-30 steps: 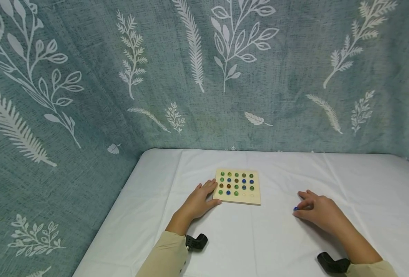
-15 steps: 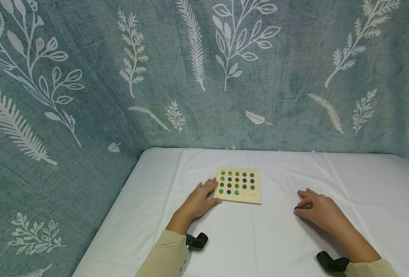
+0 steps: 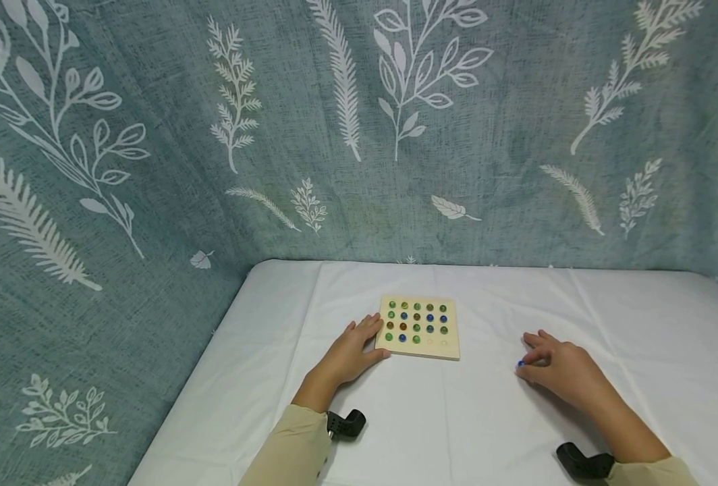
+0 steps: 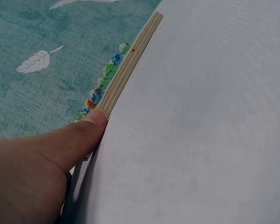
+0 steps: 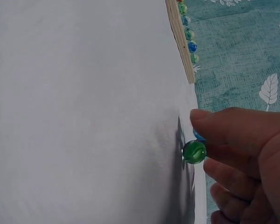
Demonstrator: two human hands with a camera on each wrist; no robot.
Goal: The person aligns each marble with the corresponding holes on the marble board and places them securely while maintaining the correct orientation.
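A pale wooden board lies on the white-covered table, with rows of green, blue and amber marbles in its holes. Two bare holes show at its front right. My left hand rests at its left side, fingers on the left edge and thumb against the front left corner. In the left wrist view the thumb touches the plywood edge. Well to the right of the board, my right hand pinches a blue marble between thumb and finger. A green marble sits by those fingertips in the right wrist view; whether it is held, I cannot tell.
White cloth covers the table, with fold lines across it. A teal leaf-patterned curtain hangs behind and along the left side. Black wrist-camera mounts sit at both wrists, close to the table top.
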